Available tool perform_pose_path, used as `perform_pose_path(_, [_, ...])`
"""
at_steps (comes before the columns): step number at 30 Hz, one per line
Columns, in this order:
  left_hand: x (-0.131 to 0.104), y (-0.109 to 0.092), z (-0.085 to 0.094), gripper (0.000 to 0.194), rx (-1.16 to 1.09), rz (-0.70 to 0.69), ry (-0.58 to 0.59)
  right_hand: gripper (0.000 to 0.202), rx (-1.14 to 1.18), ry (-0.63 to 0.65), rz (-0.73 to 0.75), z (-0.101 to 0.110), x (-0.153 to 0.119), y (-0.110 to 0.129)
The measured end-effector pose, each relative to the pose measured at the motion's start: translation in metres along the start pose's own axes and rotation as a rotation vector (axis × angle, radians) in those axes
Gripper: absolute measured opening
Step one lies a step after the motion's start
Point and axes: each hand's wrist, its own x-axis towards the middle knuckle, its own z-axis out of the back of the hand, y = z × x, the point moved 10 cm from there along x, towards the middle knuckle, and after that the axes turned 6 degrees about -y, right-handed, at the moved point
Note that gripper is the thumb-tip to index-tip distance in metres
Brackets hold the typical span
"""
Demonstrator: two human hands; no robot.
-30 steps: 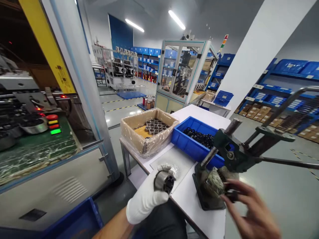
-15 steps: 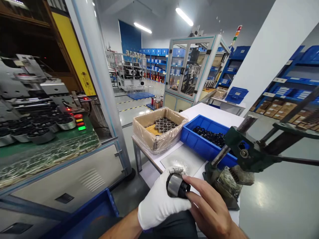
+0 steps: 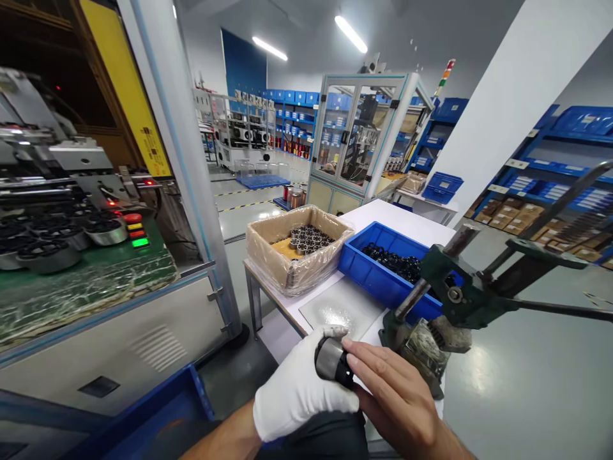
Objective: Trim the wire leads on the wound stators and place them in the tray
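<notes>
A metal ring with black plastic ends (image 3: 329, 359) is held low in the middle of the view. My left hand (image 3: 301, 383), in a white glove, wraps round it from the left. My bare right hand (image 3: 397, 390) lies against its right end, fingers together and stretched over the black part, whose far side they hide. Beyond the hands a grey plate (image 3: 318, 314) lies on the white table (image 3: 378, 214).
A film-lined box (image 3: 272, 267) holds several metal rings. Beside it, a blue bin (image 3: 366, 275) contains black parts. A green hand press (image 3: 447, 281) stands at the right. A machine with metal parts (image 3: 108, 233) is at the left.
My right hand's fingers have straightened and moved closer together, flatter against the ring's black end. The surroundings have shifted slightly left in the view.
</notes>
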Motion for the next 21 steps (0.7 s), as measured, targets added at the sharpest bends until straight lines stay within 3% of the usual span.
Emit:
perform_pose_path(7, [0.004, -0.006, 0.012, 0.044, 0.269, -0.110, -0.159, 0.022, -0.011, -0.013, 0.000, -0.007, -0.002, 0.000])
perform_pose_path(11, [0.002, 0.009, 0.020, 0.035, 0.351, -0.115, -0.177, 0.053, 0.045, -0.017, -0.012, -0.008, 0.007, 0.003])
perform_pose_path(13, [-0.004, 0.021, 0.031, 0.029, 0.394, -0.068, -0.207, 0.058, 0.087, -0.012, 0.017, -0.012, 0.015, 0.008])
perform_pose_path(18, [-0.025, 0.043, 0.069, 0.026, 0.532, 0.068, -0.332, 0.028, 0.164, -0.156, 0.136, -0.022, 0.026, 0.022])
perform_pose_path(21, [-0.027, 0.040, 0.072, 0.023, 0.680, 0.033, -0.356, 0.023, 0.258, -0.191, 0.130, -0.029, 0.022, 0.020])
